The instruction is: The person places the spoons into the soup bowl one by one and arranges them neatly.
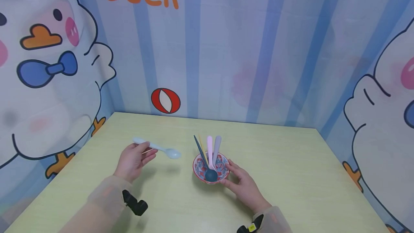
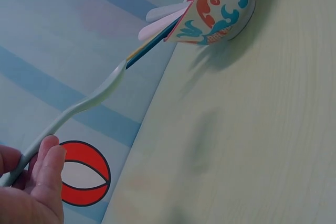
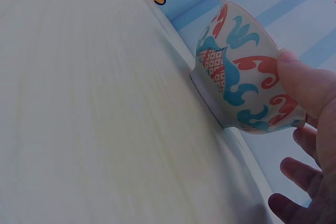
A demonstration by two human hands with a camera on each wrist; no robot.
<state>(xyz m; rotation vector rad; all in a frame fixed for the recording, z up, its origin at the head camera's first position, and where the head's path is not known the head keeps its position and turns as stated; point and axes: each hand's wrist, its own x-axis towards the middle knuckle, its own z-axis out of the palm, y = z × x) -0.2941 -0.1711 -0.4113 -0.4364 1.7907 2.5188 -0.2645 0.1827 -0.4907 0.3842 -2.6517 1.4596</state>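
In the head view my left hand [image 1: 134, 161] pinches the handle of a pale blue spoon [image 1: 173, 153], holding it over the table left of a patterned bowl [image 1: 198, 165]. My right hand [image 1: 244, 188] holds the bowl's right side, its thumb at the rim in the right wrist view, where the outer wall [image 3: 247, 77] shows red and teal patterns. Inside the bowl lean a dark blue spoon [image 1: 211, 175], a pink utensil [image 1: 210, 148], a greyish-lavender one [image 1: 217, 145] and a thin yellow one [image 1: 201, 144]; their lower ends are partly hidden.
The pale yellow table [image 1: 275, 161] reaches back to a blue striped curtain [image 1: 220, 46] with cartoon ducks at both sides. A red and white ball [image 1: 158, 100] is printed low on it. Shadows of the left hand and spoon fall on the tabletop.
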